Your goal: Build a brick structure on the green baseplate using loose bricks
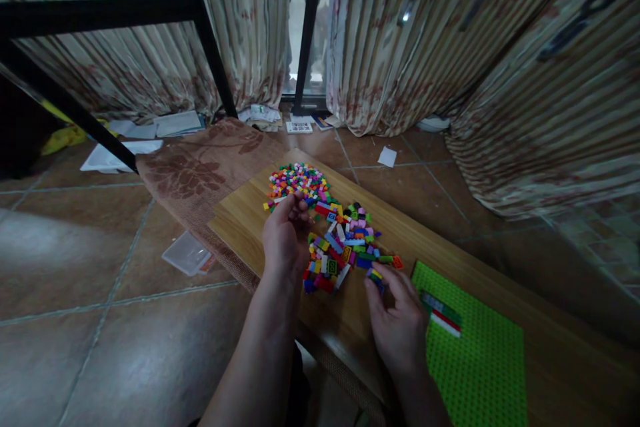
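My left hand (286, 235) hovers at the edge of the pile of small toy bricks (299, 180), its fingers curled together. Whatever lies between those fingertips, if anything, is hidden. Between the thumb and fingers of my right hand (403, 320) is a small stack of building bricks (374, 275) with yellow, green and blue parts. Just beyond both hands spreads a heap of larger building bricks (343, 240) in mixed colours. Right of my right hand lies a green baseplate (480, 360), with a short row of grey, green, red and white bricks (443, 313) on it.
The bricks rest on a wooden tabletop (240, 207), with a brown patterned cloth (200, 160) beyond its left end. A clear plastic box (186, 253) and a white tray (117, 155) sit on the tiled floor. Dark metal bars (200, 27) cross the upper left before curtains (400, 47).
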`<control>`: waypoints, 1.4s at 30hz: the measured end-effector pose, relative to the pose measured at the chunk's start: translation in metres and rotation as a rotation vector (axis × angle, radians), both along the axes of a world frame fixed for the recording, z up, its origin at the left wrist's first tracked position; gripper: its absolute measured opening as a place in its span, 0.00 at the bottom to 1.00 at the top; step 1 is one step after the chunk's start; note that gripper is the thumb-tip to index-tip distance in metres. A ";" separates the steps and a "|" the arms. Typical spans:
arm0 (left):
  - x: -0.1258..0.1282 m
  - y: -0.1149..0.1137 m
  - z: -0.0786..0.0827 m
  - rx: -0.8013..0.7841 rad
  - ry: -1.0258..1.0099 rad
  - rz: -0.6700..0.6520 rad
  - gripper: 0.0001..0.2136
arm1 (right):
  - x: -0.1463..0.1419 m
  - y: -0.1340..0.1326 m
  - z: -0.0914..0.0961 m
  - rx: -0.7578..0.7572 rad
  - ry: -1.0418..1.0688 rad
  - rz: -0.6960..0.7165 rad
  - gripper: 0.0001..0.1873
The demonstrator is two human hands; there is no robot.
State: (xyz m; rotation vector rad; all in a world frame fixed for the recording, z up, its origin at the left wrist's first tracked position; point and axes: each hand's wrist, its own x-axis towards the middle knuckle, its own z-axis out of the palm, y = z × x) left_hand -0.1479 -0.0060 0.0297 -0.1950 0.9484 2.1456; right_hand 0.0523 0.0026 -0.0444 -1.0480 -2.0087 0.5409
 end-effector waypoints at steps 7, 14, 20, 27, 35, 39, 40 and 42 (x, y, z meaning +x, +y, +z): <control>0.034 0.001 0.001 -0.128 0.618 -0.750 0.11 | 0.006 -0.004 0.016 -0.396 0.442 -0.103 0.19; 0.061 0.006 -0.011 -0.101 0.845 -1.113 0.09 | 0.017 0.003 0.020 -0.374 0.477 -0.091 0.23; 0.067 0.009 -0.012 -0.130 1.022 -1.176 0.06 | 0.023 0.004 0.012 -0.282 0.384 -0.066 0.23; 0.064 0.007 -0.012 -0.160 0.991 -1.219 0.10 | 0.029 0.006 0.017 -0.502 0.528 0.041 0.23; 0.059 0.006 -0.011 -0.205 1.185 -1.295 0.12 | 0.047 0.014 0.015 -0.576 0.371 0.109 0.16; 0.056 0.006 -0.012 -0.289 1.313 -1.339 0.17 | 0.043 0.012 0.012 -0.480 0.279 0.093 0.16; 0.055 0.005 -0.012 -0.286 1.316 -1.364 0.18 | 0.041 0.011 0.012 -0.460 0.264 0.096 0.17; 0.054 0.005 -0.012 -0.307 1.325 -1.390 0.19 | 0.036 0.009 0.011 -0.429 0.237 0.099 0.16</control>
